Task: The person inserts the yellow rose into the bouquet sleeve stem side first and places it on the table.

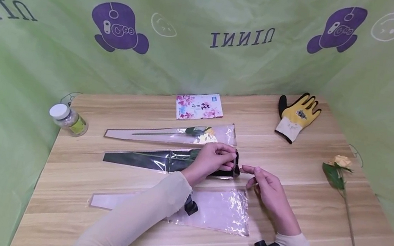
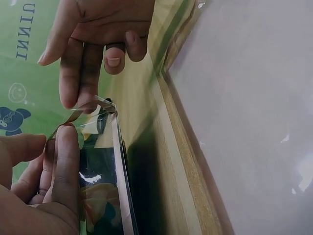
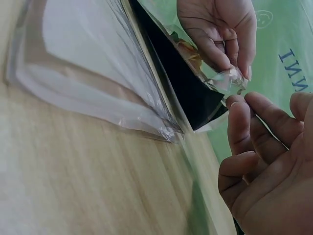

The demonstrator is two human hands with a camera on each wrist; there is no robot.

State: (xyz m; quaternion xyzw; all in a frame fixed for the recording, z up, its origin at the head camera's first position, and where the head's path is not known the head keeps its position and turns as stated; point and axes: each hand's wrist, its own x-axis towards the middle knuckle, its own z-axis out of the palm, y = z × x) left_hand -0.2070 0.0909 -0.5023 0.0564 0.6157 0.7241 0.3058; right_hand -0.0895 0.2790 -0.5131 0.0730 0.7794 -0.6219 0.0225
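A clear-fronted flower sleeve with a black back (image 1: 137,160) lies across the middle of the table, with a peach rose (image 3: 190,53) inside. At its wide right end, my left hand (image 1: 211,159) pinches the clear film of the mouth between thumb and fingers. My right hand (image 1: 270,189) is just beyond that mouth, palm turned toward it. Its longer fingers (image 2: 71,73) reach to the film's edge, while the thumb stands apart. Nearer me lies a pale pink sleeve (image 1: 221,211), partly beneath my left forearm.
Behind the black sleeve lies another pale sleeve (image 1: 227,134) holding a rose. A flowered packet (image 1: 199,107) and a yellow work glove (image 1: 298,115) lie farther back. To the left is a white-capped jar (image 1: 69,120); a loose peach rose (image 1: 342,162) is at the right.
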